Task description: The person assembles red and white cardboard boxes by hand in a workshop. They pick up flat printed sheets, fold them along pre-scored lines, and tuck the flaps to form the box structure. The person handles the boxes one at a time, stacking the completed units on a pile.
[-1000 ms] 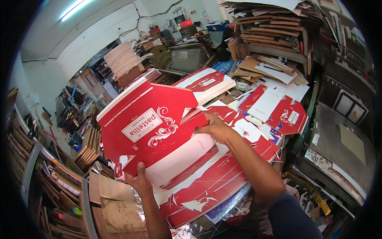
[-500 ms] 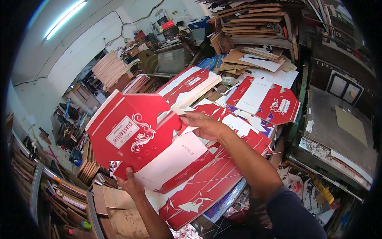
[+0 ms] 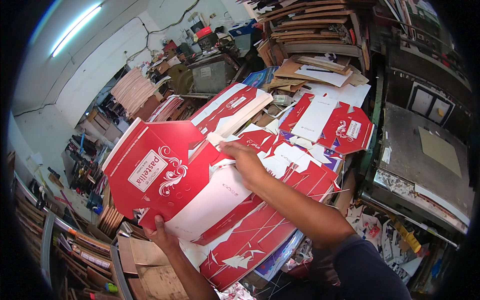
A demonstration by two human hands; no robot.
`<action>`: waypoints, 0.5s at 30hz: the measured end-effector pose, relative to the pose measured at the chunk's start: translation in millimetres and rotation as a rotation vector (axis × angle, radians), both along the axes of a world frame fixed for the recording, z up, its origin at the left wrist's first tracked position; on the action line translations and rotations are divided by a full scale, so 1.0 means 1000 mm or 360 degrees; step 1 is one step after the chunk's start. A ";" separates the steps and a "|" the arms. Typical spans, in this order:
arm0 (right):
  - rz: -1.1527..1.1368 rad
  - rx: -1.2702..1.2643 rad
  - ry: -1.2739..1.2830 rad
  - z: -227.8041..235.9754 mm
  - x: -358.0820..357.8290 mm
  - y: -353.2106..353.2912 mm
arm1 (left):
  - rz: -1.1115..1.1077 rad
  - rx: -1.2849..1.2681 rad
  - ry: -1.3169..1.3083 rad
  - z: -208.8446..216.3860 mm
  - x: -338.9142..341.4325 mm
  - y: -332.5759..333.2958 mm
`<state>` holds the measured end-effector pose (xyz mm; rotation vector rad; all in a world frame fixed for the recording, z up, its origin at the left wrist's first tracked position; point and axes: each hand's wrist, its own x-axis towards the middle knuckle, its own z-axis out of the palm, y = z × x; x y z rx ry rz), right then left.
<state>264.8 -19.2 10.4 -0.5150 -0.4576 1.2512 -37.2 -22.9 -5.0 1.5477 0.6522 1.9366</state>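
Blanks, red and white card held as what looks like a thick stack, hang tilted between the two hands, above the left part of the littered work surface. Their upper left edge shows pale and thick; the printed face, with a white label and scrollwork, is turned up.

The left hand grips the near lower corner, thumb flat on a red flap, its other fingers mostly hidden below. The right hand is closed on the right side, at the cut flaps, its fingers bunched around the card; how its thumb sits I cannot tell. Most of the card thus lies to the left of the right hand and beyond the left one, with the white panel running between the two.

Under and beside them lie red sheets with loose white offcuts on top. Past the right hand, another pile shows a thick pale edge, and a separate carton lies flat near the right border of the surface. Farther right stands a machine with a grey metal top.
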 end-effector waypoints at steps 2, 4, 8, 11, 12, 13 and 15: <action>-0.0199 -0.0196 0.0355 -0.005 0.010 0.011 | 0.0003 0.0030 -0.0004 -0.002 -0.005 0.001; -0.0380 -0.0171 0.0216 -0.012 0.024 0.011 | -0.0005 0.0032 -0.0018 -0.003 -0.004 0.001; -0.0862 0.0060 0.0009 0.004 0.034 0.000 | 0.0029 -0.0033 -0.0001 -0.009 -0.009 0.003; -0.1134 0.0273 -0.0372 0.054 0.018 -0.049 | 0.0080 -0.0015 -0.0013 -0.010 -0.015 0.001; -0.1021 0.0590 -0.0758 0.060 -0.002 -0.071 | 0.0070 0.0003 -0.0032 -0.010 -0.010 0.002; -0.0578 0.0948 -0.1284 0.046 -0.015 -0.062 | 0.0014 -0.0020 -0.0021 -0.010 -0.006 0.011; -0.0787 0.0861 -0.1242 0.056 -0.019 -0.063 | 0.0017 -0.0105 0.0038 -0.024 -0.038 0.025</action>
